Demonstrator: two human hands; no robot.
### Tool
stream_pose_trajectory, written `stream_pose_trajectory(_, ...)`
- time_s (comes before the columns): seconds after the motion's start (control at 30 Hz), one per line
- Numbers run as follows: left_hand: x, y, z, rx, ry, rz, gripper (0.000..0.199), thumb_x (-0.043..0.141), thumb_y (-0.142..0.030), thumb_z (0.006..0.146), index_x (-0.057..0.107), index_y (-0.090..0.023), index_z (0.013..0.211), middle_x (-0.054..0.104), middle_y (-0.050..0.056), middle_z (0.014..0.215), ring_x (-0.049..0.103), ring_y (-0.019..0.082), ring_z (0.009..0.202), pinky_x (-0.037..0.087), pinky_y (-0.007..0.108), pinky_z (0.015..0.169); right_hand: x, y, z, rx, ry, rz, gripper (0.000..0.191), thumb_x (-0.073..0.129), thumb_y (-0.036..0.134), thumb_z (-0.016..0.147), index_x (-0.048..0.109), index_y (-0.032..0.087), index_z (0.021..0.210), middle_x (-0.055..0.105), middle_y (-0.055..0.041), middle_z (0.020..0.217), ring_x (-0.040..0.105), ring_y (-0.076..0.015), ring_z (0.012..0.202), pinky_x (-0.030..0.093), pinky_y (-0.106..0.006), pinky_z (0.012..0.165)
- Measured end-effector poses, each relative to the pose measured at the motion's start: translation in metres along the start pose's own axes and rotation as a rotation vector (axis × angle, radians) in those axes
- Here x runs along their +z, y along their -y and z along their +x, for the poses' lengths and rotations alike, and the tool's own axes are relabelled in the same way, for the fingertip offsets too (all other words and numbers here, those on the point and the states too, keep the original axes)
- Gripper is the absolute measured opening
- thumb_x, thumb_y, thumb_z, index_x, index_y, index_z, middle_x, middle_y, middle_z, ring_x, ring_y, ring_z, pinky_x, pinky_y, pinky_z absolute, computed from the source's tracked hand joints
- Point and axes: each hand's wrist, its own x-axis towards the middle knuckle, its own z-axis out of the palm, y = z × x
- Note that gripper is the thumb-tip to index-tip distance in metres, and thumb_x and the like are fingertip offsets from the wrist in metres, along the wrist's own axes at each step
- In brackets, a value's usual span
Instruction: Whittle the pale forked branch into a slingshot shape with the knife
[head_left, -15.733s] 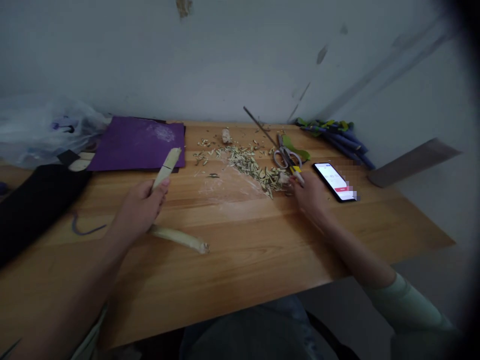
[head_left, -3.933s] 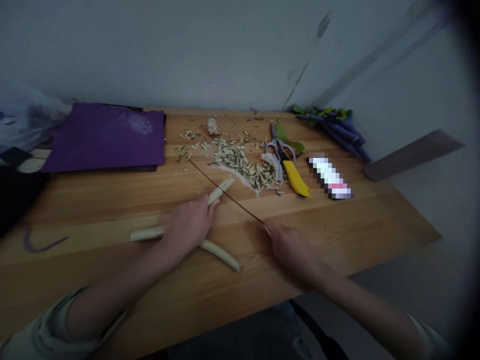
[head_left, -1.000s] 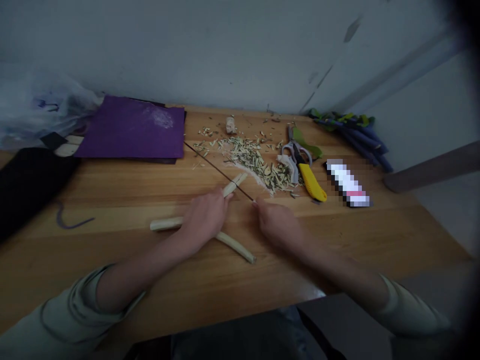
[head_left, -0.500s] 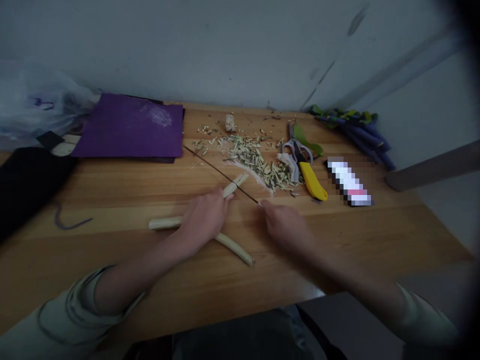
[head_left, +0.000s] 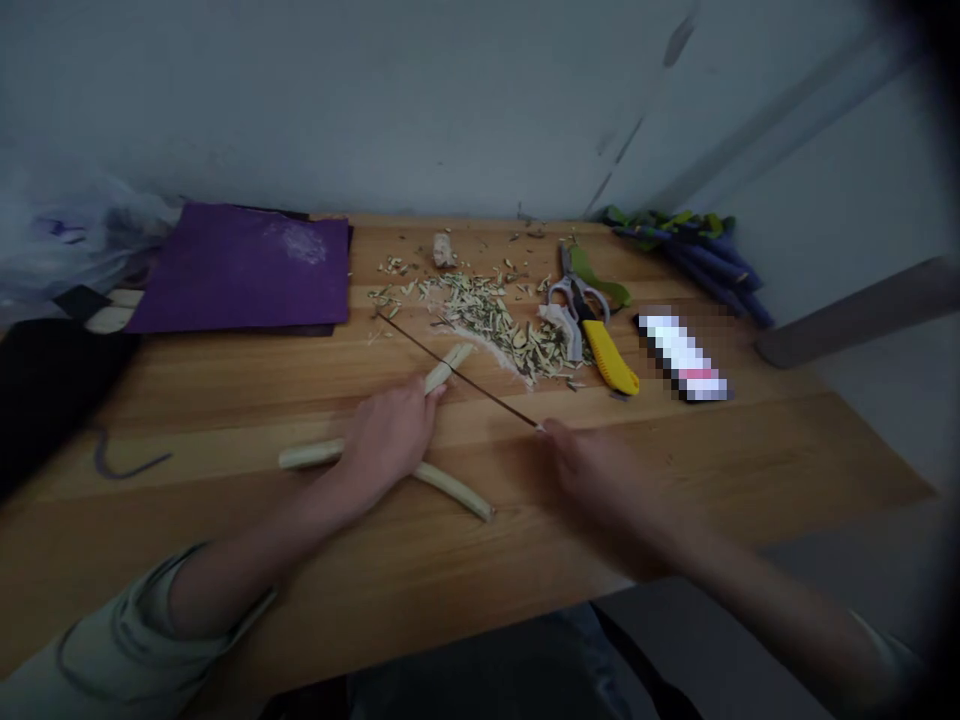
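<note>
My left hand (head_left: 390,425) presses a pale peeled stick (head_left: 441,375) against the wooden table (head_left: 540,540); its upper end sticks out past my fingers. Other parts of pale wood show on both sides of this hand, one pointing left (head_left: 311,454) and one curving down to the right (head_left: 457,490). Between the finger and thumb of my right hand (head_left: 589,465) is one end of a thin dark rod (head_left: 491,395). This rod lies slantwise across the stick near its upper end, and its far end points up and left.
Shavings (head_left: 502,320) lie behind the hands, beside scissors (head_left: 577,290), a yellow-handled cutter (head_left: 611,358) and a phone (head_left: 682,355). Purple sheet (head_left: 247,270) at back left; bundled purple stems (head_left: 697,255) at back right; a grey post (head_left: 847,315) on the right.
My right hand has drawn the thin rod down and to the right across the stick. My left hand still holds the stick. The whole view has shifted slightly.
</note>
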Motion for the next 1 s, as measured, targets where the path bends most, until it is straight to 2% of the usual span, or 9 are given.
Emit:
stream_pose_trajectory(0.1,0.000,0.000,0.000,0.001,-0.001,-0.002,0.053,0.013,-0.047,0.088,0.055,-0.014,0.092,0.064,0.012,0.078,0.060,0.024,0.066,0.040,0.033,0.057,0.001,0.006,-0.004,-0.021,0.013,-0.012,0.026,0.027,0.023,0.088,0.053,0.018,0.086,0.065,-0.0076,0.069,0.060,-0.0174,0.061,0.032,-0.025,0.050)
stream_pose_trajectory(0.23,-0.001,0.003,0.002,-0.014,-0.017,0.049,0.054,0.012,-0.045,0.088,0.055,-0.014,0.092,0.064,0.012,0.076,0.060,0.024,0.066,0.040,0.032,0.057,-0.002,0.019,0.017,-0.053,-0.069,-0.095,0.031,0.025,0.026,0.089,0.054,0.017,0.093,0.065,-0.0099,0.075,0.061,-0.0195,0.066,0.034,-0.027,0.054)
stream_pose_trajectory(0.4,-0.001,0.002,0.003,0.051,-0.029,0.082,0.053,0.012,-0.046,0.088,0.055,-0.015,0.089,0.064,0.012,0.077,0.060,0.024,0.067,0.039,0.032,0.056,-0.002,0.000,0.004,-0.051,-0.044,-0.044,0.030,0.025,0.028,0.090,0.054,0.019,0.089,0.066,-0.0079,0.074,0.060,-0.0185,0.065,0.034,-0.026,0.053)
stream_pose_trajectory(0.47,-0.001,0.002,0.003,0.061,-0.021,0.070,0.052,0.012,-0.045,0.088,0.054,-0.014,0.090,0.064,0.011,0.077,0.060,0.023,0.067,0.039,0.031,0.056,-0.002,0.000,0.003,-0.033,-0.035,-0.043,0.030,0.026,0.028,0.090,0.054,0.019,0.087,0.066,-0.0075,0.071,0.060,-0.0180,0.063,0.034,-0.026,0.052)
stream_pose_trajectory(0.63,0.001,0.003,0.003,0.071,-0.030,0.056,0.051,0.013,-0.045,0.089,0.054,-0.015,0.091,0.064,0.010,0.077,0.060,0.022,0.067,0.039,0.030,0.057,-0.005,0.029,0.035,-0.048,-0.101,-0.071,0.033,0.022,0.025,0.090,0.053,0.017,0.096,0.066,-0.0093,0.079,0.061,-0.0181,0.070,0.036,-0.026,0.056)
stream_pose_trajectory(0.7,0.001,0.003,0.003,0.060,-0.036,0.058,0.051,0.013,-0.045,0.089,0.054,-0.014,0.091,0.064,0.011,0.077,0.060,0.023,0.066,0.039,0.031,0.056,-0.004,0.028,0.030,-0.046,-0.097,-0.070,0.032,0.023,0.025,0.090,0.053,0.017,0.096,0.066,-0.0086,0.079,0.061,-0.0177,0.071,0.036,-0.025,0.056)
stream_pose_trajectory(0.87,0.001,0.001,0.002,0.033,-0.014,0.041,0.050,0.014,-0.044,0.088,0.055,-0.014,0.088,0.063,0.011,0.072,0.060,0.024,0.064,0.040,0.031,0.054,0.001,-0.006,-0.026,0.065,0.088,-0.022,0.022,0.033,0.014,0.082,0.053,0.018,0.090,0.065,-0.0045,0.068,0.059,-0.0150,0.058,0.031,-0.023,0.047)
stream_pose_trajectory(0.93,0.000,0.003,0.003,0.000,-0.016,0.042,0.049,0.014,-0.042,0.089,0.055,-0.014,0.090,0.063,0.011,0.073,0.060,0.024,0.063,0.040,0.031,0.055,0.000,-0.006,-0.023,0.068,0.094,-0.025,0.022,0.033,0.013,0.081,0.053,0.018,0.089,0.066,-0.0051,0.068,0.060,-0.0154,0.057,0.030,-0.023,0.046)
stream_pose_trajectory(1.0,-0.001,0.005,0.004,-0.026,-0.015,0.051,0.050,0.014,-0.042,0.089,0.055,-0.014,0.092,0.064,0.011,0.074,0.060,0.023,0.064,0.040,0.031,0.056,-0.002,0.007,0.002,0.041,0.050,-0.025,0.023,0.031,0.016,0.083,0.053,0.017,0.091,0.066,-0.0068,0.072,0.061,-0.0164,0.061,0.030,-0.024,0.047)
